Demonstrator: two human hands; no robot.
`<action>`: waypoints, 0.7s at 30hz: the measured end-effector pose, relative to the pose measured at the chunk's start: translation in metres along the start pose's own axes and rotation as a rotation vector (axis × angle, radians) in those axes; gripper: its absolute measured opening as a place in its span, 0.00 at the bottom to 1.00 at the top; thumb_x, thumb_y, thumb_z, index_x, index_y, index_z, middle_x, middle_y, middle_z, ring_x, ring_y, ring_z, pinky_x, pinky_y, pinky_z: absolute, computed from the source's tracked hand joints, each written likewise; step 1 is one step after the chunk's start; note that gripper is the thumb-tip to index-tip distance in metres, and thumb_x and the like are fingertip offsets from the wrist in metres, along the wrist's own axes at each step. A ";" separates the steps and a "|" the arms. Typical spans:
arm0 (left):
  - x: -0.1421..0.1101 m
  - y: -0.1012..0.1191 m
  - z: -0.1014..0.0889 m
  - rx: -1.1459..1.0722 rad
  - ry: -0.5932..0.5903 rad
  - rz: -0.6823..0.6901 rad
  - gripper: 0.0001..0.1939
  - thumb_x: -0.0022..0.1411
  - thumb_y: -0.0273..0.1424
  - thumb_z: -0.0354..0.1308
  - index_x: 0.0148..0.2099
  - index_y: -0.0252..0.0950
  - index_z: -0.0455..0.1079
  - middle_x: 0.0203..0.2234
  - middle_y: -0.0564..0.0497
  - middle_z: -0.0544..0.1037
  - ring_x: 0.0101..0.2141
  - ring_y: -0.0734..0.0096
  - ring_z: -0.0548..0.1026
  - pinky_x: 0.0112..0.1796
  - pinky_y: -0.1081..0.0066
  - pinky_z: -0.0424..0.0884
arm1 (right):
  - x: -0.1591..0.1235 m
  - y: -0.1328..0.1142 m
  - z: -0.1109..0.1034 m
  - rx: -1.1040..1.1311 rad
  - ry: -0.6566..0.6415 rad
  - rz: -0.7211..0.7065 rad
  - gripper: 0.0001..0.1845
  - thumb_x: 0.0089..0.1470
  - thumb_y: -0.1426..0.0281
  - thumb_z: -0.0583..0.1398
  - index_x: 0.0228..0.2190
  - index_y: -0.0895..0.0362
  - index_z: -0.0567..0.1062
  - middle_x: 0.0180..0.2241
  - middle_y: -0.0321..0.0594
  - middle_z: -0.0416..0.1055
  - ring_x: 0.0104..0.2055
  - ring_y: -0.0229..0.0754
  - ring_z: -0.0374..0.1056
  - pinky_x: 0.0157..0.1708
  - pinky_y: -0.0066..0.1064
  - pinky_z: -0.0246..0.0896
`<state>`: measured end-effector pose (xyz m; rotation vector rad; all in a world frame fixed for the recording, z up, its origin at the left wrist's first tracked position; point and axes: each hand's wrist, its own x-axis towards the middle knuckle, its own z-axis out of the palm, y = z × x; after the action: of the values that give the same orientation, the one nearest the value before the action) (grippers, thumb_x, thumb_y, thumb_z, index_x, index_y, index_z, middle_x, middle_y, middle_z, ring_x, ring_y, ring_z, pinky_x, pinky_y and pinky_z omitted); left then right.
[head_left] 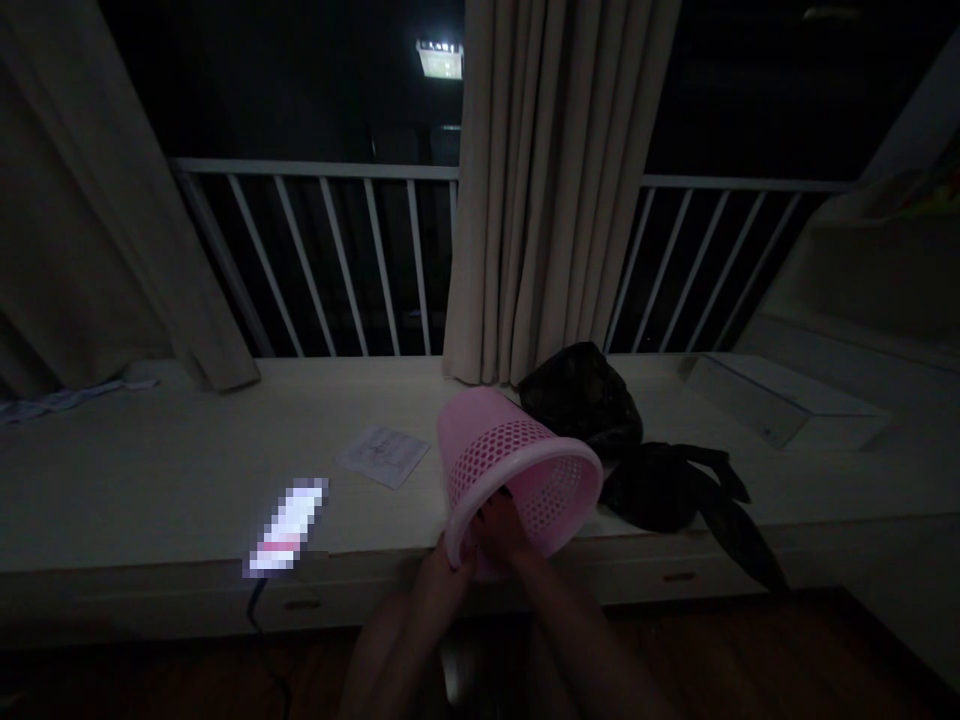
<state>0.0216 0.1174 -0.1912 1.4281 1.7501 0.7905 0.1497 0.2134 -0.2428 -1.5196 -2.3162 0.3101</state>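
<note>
A pink plastic wastebasket (495,445) with a perforated upper band lies tilted on the pale window ledge (187,470), its mouth turned toward me. My left hand (448,572) grips the near rim from outside. My right hand (501,530) reaches into the mouth, fingers curled over the rim. Just behind and to the right of the basket lie black plastic bags: a bunched one (581,395) and a flatter one (675,485) trailing over the ledge's edge.
A lit phone (289,525) with a cable lies on the ledge to the left, a sheet of paper (382,455) beside the basket, a white box (780,400) at the right. Beige curtains (547,180) hang before a white railing. The room is dim.
</note>
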 end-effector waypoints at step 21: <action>0.008 -0.012 0.011 -0.062 0.016 0.070 0.24 0.63 0.32 0.55 0.59 0.31 0.71 0.49 0.40 0.83 0.51 0.56 0.80 0.48 0.67 0.75 | -0.009 -0.008 -0.015 -0.225 -0.071 0.303 0.26 0.67 0.63 0.49 0.62 0.54 0.69 0.66 0.57 0.59 0.69 0.58 0.52 0.66 0.54 0.40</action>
<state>0.0237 0.1234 -0.2085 1.4518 1.6807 0.8880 0.1524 0.2013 -0.2279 -2.0058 -2.2322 0.1850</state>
